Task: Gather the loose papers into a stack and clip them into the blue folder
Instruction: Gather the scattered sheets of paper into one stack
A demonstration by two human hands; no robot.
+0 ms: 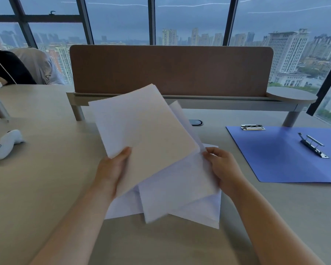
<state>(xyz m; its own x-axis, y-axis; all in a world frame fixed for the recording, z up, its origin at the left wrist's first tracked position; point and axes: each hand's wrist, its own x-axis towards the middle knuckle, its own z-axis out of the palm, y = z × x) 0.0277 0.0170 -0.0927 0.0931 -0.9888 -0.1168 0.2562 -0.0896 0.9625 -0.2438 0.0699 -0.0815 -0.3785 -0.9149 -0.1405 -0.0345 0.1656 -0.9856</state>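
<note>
A pale wood-grain desk (46, 188) is being shown beneath a wall of windows (189, 22) looking out over a city skyline. Along its far edge a brown divider panel (170, 70) is being carried on a grey metal rail. To the right, the blue folder (287, 159) is lying open and flat on the desk, with a metal lever clip (313, 147) standing on its inner face and a second metal clamp (252, 127) sitting at its far left corner. In the middle, the loose papers (180, 197) are being gathered: several white sheets are lying fanned and overlapping on the desk, well apart from the folder, while an upper bundle of sheets (141, 131) is being lifted and tilted above them. That bundle is being gripped at its lower left edge by the left hand (111, 169), thumb on top and fingers hidden beneath. A sheet edge at the right is being pinched by the right hand (221, 167) between thumb and curled fingers. At the far left a seated person in a dark top (8, 67) is being partly caught in view. A white handheld device (7, 143) is lying on the desk's left side, and a small dark oval cable port (196, 122) is being glimpsed behind the papers.
</note>
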